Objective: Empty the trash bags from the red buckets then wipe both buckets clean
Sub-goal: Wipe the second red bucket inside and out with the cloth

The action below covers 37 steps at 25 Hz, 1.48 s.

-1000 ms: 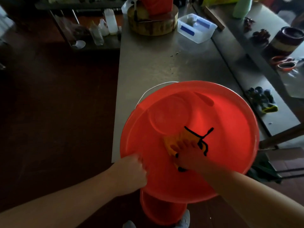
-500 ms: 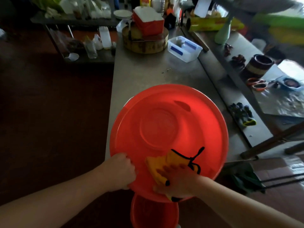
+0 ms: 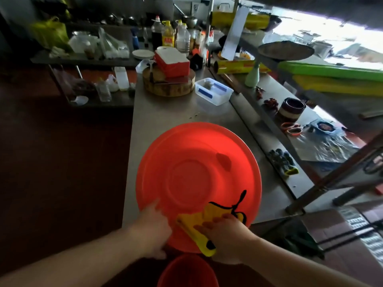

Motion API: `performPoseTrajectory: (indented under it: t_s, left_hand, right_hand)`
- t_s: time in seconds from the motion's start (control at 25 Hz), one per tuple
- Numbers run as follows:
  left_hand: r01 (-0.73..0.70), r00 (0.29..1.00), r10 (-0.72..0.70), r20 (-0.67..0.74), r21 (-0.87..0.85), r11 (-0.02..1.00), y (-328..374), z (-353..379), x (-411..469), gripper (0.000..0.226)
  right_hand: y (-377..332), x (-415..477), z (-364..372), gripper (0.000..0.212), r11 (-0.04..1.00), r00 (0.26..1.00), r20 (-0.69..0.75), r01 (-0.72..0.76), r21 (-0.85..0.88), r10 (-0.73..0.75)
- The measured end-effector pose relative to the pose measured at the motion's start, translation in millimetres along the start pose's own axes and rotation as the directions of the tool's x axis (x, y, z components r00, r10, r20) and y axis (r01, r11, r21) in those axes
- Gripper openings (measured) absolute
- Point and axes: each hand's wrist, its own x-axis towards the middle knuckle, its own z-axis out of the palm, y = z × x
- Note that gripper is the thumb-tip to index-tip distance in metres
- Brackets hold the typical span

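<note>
Head camera looks down on a long grey steel table (image 3: 165,117). Over its near end a large round red plastic bucket (image 3: 196,162) is tipped with its mouth toward the camera, so the inner wall and circular base show. Its near rim hangs past the table's edge. Directly below that rim, at the bottom of the view, is a second red plastic bucket (image 3: 186,272), with only its upper part visible.

Both bare forearms reach in from the bottom corners. The left hand (image 3: 153,228) grips the tipped bucket's rim at its lower left. The thumb lies along the inside and the fingers curl under the edge. The right hand (image 3: 228,239) rests on the inner wall just inside the lower right rim, its fingers (image 3: 219,220) laid fairly straight and close together over a yellow cloth with black trim (image 3: 199,226), pressing it to the plastic. Its thumb is hidden. One end of the cloth sticks out over the rim beneath the palm, and a black loop trails up the wall.

Beyond the bucket stands a thick round wooden chopping block (image 3: 170,88) carrying a red box with a white top (image 3: 172,63). Just beside the block is a clear plastic container with blue clips (image 3: 213,94). On the adjoining steel surface to the right are a striped round bowl (image 3: 291,107), a pale green bottle (image 3: 252,76) and a pair of dark gloves with a yellow cuff (image 3: 281,160).
</note>
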Motion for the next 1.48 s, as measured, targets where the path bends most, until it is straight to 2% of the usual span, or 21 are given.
performPoseTrajectory:
  t_s: [0.04, 0.12, 0.2, 0.32, 0.4, 0.44, 0.48, 0.52, 0.56, 0.64, 0.72, 0.8, 0.84, 0.96, 1.08, 1.16, 1.24, 1.28, 1.36, 1.48]
  left_hand:
    - [-0.004, 1.000, 0.001, -0.022, -0.120, 0.993, 21, 5, 0, 0.065]
    - [-0.065, 0.985, 0.043, -0.168, -0.133, 0.989, 45, 15, -2, 0.072]
    - [-0.082, 0.944, 0.066, -0.322, -0.034, 0.996, 40, 24, -8, 0.054]
    - [-0.064, 0.884, 0.107, -0.455, 0.108, 0.992, 4, 23, -16, 0.022]
    - [-0.018, 0.859, 0.069, -0.507, 0.105, 0.994, -8, 11, -16, 0.018]
    - [-0.016, 0.852, 0.057, -0.521, 0.084, 0.996, -6, 4, -13, 0.019]
    - [-0.003, 0.868, 0.047, -0.494, 0.090, 0.996, 7, 4, -8, 0.029]
    - [-0.019, 0.902, 0.042, -0.429, 0.057, 0.998, 29, 10, 0, 0.051]
    - [-0.025, 0.932, 0.010, -0.362, -0.037, 0.999, 53, 13, 9, 0.070]
    - [-0.030, 0.937, -0.036, -0.348, -0.183, 0.983, 81, 14, 16, 0.081]
    - [-0.060, 0.926, -0.005, -0.377, -0.162, 0.985, 88, 20, 18, 0.077]
    - [-0.040, 0.891, 0.006, -0.454, -0.065, 0.997, 90, 26, 18, 0.072]
    - [-0.033, 0.871, 0.019, -0.491, -0.021, 0.999, 92, 30, 19, 0.072]
    - [-0.066, 0.842, 0.081, -0.533, 0.047, 0.997, 100, 36, 27, 0.073]
    - [-0.091, 0.822, 0.120, -0.556, 0.080, 0.993, 105, 45, 32, 0.073]
    - [-0.119, 0.827, 0.152, -0.542, 0.096, 0.988, 111, 49, 33, 0.072]
    - [-0.135, 0.816, 0.174, -0.551, 0.110, 0.985, 116, 51, 35, 0.074]
    - [-0.151, 0.807, 0.185, -0.560, 0.108, 0.983, 117, 50, 36, 0.075]
    - [-0.142, 0.796, 0.185, -0.576, 0.119, 0.983, 120, 45, 40, 0.072]
    - [-0.112, 0.799, 0.187, -0.571, 0.164, 0.980, 129, 40, 43, 0.066]
  right_hand:
    - [-7, 2, 6, 0.079, 0.999, 1.000, 0.017, -0.017, 0.042, 0.016]
    - [-9, 0, 18, 0.085, 0.995, 0.998, 0.054, -0.035, 0.095, 0.030]
    - [0, -12, 25, 0.087, 0.997, 0.998, 0.050, -0.042, 0.060, 0.039]
    - [18, -28, 27, 0.086, 0.997, 0.997, 0.066, -0.036, -0.064, 0.041]
    - [23, -29, 23, 0.086, 0.995, 0.997, 0.061, -0.039, -0.089, 0.045]
    - [24, -28, 20, 0.087, 0.996, 0.997, 0.056, -0.043, -0.078, 0.047]
    - [23, -27, 19, 0.089, 0.997, 0.997, 0.053, -0.046, -0.065, 0.050]
    - [20, -26, 20, 0.090, 0.998, 0.997, 0.051, -0.046, -0.052, 0.049]
    - [18, -25, 22, 0.092, 0.998, 0.998, 0.049, -0.043, -0.035, 0.045]
    - [18, -25, 28, 0.098, 0.998, 0.994, 0.084, -0.064, 0.019, 0.063]
    - [24, -25, 28, 0.096, 0.994, 0.986, 0.164, -0.056, 0.094, 0.040]
    - [25, -17, 31, 0.068, 0.983, 0.983, 0.178, 0.023, 0.180, -0.055]
    - [23, -9, 35, 0.057, 0.975, 0.986, 0.158, 0.011, 0.222, -0.047]
    - [10, 25, 58, 0.063, 0.910, 0.964, 0.159, -0.256, 0.328, 0.214]
    - [10, 62, 82, 0.067, 0.867, 0.949, 0.208, -0.305, 0.395, 0.239]
    - [31, 74, 93, 0.065, 0.874, 0.950, 0.075, -0.308, 0.377, 0.302]
    - [57, 82, 101, 0.065, 0.849, 0.908, -0.054, -0.367, 0.381, 0.416]
    - [67, 84, 105, 0.065, 0.823, 0.882, -0.068, -0.406, 0.397, 0.467]
    - [75, 90, 111, 0.067, 0.798, 0.862, -0.026, -0.457, 0.392, 0.506]
    - [51, 111, 109, 0.069, 0.841, 0.900, 0.201, -0.434, 0.322, 0.387]
